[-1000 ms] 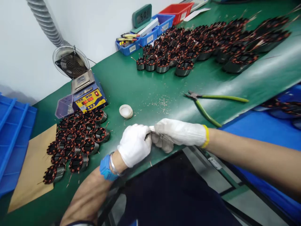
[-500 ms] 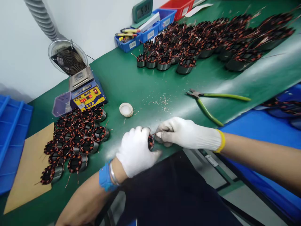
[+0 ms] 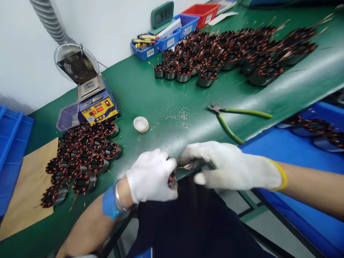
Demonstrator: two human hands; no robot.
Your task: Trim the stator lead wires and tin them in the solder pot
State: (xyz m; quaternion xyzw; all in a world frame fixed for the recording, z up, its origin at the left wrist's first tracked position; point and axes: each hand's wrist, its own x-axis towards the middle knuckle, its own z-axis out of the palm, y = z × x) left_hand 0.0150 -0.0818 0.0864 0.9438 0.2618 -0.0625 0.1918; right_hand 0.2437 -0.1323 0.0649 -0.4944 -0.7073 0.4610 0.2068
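Two white-gloved hands at the table's (image 3: pixel 161 96) near edge: the left hand (image 3: pixel 152 177) grips one copper-wound coil (image 3: pixel 172 180), and the right hand (image 3: pixel 231 166) pinches its loose wire ends (image 3: pixel 185 166). Beyond lie one white lid (image 3: pixel 141 124), one pliers (image 3: pixel 236 120), then massed coils (image 3: pixel 215 53), too many to count.

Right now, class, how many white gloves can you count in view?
2. One is on the left hand, closed round a copper-wound stator at the edge of the green bench; the other is on the right hand, fingertips by the stator's loose wire ends. None seems hidden.

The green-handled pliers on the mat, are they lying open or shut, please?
Open: the pliers lie with both handles spread apart in a V.
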